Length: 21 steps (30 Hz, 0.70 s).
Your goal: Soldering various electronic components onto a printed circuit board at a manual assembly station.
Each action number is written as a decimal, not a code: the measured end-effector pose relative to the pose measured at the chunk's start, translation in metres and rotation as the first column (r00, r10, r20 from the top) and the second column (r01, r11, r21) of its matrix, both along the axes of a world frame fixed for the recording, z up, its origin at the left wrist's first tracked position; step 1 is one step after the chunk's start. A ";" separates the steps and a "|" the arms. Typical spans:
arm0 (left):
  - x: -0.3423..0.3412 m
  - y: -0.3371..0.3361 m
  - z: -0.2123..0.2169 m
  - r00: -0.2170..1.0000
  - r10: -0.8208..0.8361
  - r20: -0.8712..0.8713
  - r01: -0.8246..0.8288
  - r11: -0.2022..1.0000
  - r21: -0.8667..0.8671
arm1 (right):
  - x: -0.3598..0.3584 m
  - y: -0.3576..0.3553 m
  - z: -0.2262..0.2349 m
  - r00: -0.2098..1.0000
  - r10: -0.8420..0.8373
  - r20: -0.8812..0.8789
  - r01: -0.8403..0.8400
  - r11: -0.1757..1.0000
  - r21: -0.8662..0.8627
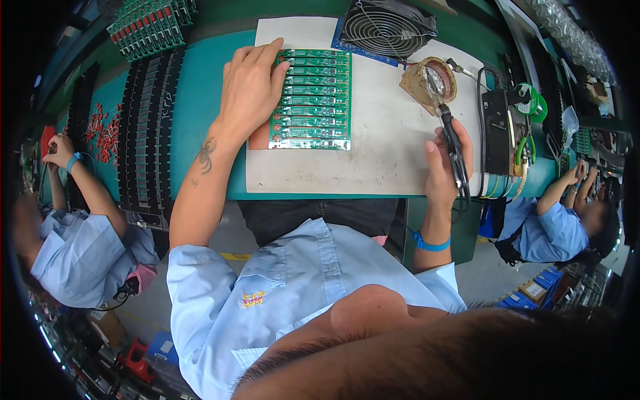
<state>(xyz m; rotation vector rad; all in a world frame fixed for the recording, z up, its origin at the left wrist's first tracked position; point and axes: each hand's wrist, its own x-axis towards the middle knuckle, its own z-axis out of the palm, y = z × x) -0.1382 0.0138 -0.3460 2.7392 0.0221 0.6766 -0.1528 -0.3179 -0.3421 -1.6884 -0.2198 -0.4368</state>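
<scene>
To the far left of the left hand, small red components (pixel 103 137) lie scattered on the teal surface (pixel 200 80); nearer to it run black slotted tracks (pixel 150 127). The left hand (pixel 251 85), palm down and open, fingers extended, rests over the upper left edge of a green circuit-board panel (pixel 317 101). The panel lies on a white sheet (pixel 390 137), just right of this hand. Farther right, beyond both hands, sits a black fan (pixel 387 30), then a brown cup-like holder (pixel 413 85) just ahead of the right hand. The right hand (pixel 445 160) grips a soldering iron (pixel 453 139), its tip at the holder's mouth. Right of this hand are a black box (pixel 495 123), green-handled pliers (pixel 523 151) and a green roll (pixel 539 103).
</scene>
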 end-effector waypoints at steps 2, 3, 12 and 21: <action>0.000 -0.001 -0.001 1.000 -0.025 -0.014 0.025 0.999 -0.020 | -0.008 -0.002 0.002 0.998 0.066 -0.017 -0.066 0.998 -0.009; 0.000 -0.001 -0.001 1.000 -0.025 -0.007 0.025 1.000 -0.014 | -0.013 -0.004 0.005 0.984 0.177 -0.013 -0.177 0.983 -0.048; -0.001 -0.002 0.000 0.999 -0.027 -0.028 0.027 0.999 -0.018 | -0.030 0.009 0.008 0.868 0.467 -0.166 -0.483 0.873 -0.068; -0.001 -0.004 0.002 0.999 -0.013 -0.038 0.012 1.000 -0.013 | -0.028 0.013 0.008 0.873 0.456 -0.174 -0.473 0.878 -0.072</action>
